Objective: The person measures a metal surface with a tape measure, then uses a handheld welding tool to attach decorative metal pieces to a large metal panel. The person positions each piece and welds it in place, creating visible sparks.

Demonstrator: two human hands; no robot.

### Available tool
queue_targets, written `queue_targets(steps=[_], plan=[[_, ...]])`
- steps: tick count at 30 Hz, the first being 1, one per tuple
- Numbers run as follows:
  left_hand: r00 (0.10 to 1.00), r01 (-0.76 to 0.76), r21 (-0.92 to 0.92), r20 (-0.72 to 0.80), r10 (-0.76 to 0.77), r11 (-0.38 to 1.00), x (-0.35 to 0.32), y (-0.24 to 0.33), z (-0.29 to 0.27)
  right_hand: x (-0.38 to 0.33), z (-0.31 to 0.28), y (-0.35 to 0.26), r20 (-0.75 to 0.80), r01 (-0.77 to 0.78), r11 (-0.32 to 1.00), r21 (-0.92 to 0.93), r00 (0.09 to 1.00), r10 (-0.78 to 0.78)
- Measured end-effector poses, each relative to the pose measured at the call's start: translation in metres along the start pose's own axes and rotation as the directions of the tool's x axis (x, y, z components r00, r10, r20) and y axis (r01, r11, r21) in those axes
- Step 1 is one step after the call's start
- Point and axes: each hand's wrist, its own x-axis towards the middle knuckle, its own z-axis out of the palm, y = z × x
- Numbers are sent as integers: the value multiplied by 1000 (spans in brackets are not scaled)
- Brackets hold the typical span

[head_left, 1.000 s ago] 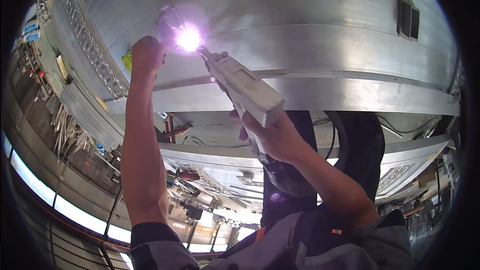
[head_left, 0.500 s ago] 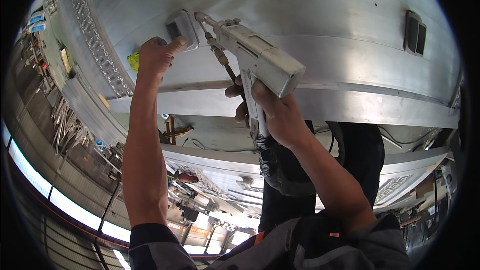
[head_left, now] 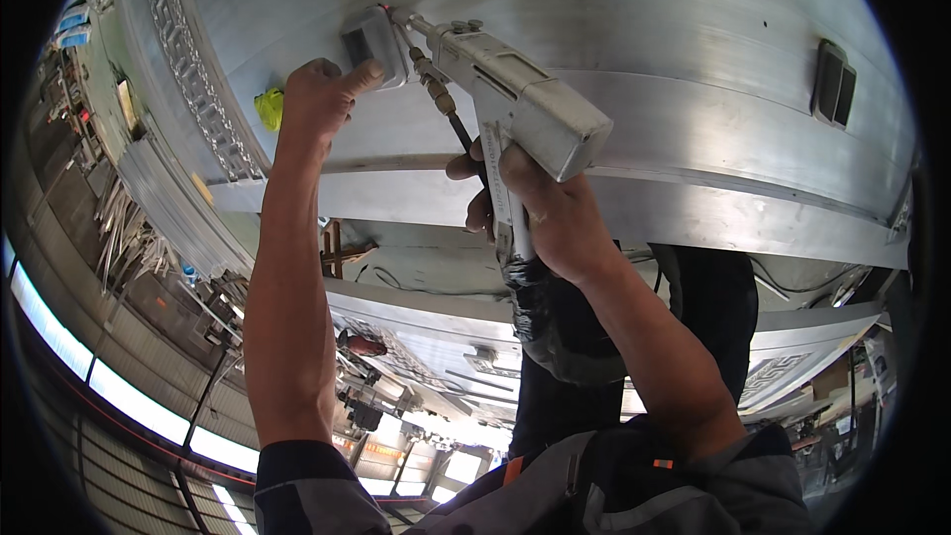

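Gone is the bright flash at the nozzle. Right hand (head_left: 545,213) stays clamped on the grey handheld welding gun (head_left: 515,109), its long axis running up-left to the small metal bracket (head_left: 374,40), which the nearer left hand (head_left: 317,99) pins fingers-closed against the aluminium panel (head_left: 644,30).

A metal workshop: large aluminium panels (head_left: 634,50), stacked metal profiles (head_left: 129,228) and a handheld welding gun (head_left: 515,109).
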Motion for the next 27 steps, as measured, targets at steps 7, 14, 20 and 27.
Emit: queue_targets(steps=[7,14,20,27], plan=[[999,20,26,45,-21,999,3,-3,-4,-2,4,11,4,30,999,27,1000,-31],[996,42,32,72,-44,999,4,-3,-7,-5,2,8,-1,11,1000,12,1000,-11],[998,37,38,51,-39,999,1,2,-4,-9,-1,6,2,-32,999,-12,999,32],[997,61,16,56,-62,998,3,0,-5,-14,-3,7,38,-27,997,-78,999,30]])
